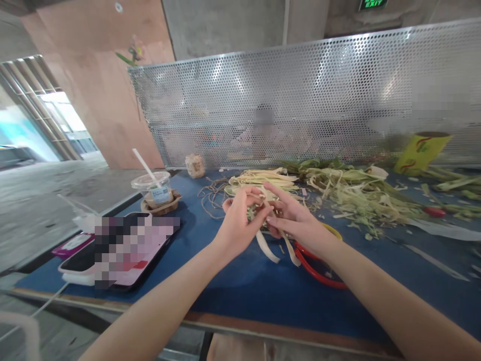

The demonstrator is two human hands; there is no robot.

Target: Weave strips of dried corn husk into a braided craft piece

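A: What's nearest, and what's it made of?

B: A matt blue tabletop point(233, 296) with a brown edge, then smooth, curved red handles point(319, 275). Next come pale husk strips point(267, 249), flat and ribbon-like, trailing below the left hand point(238, 215) and right hand point(295, 219). Farther off, thin brown twine point(211, 195) lies in loose loops near smooth, layered yellow husks point(268, 176), with ragged, shredded fibres point(361, 205) to their right. A perforated metal screen point(225, 95) stands behind.

A: Anything hard to make out?

B: The right forearm point(361, 273) covers part of the handles, so I can't tell what tool they belong to. Both hands hide the strips' upper ends. Shapes through the screen are blurred.

A: And the pose?

B: The forearms converge, fingers curled and nearly meeting. Each hand has a narrow pinching grip on the husk strips.
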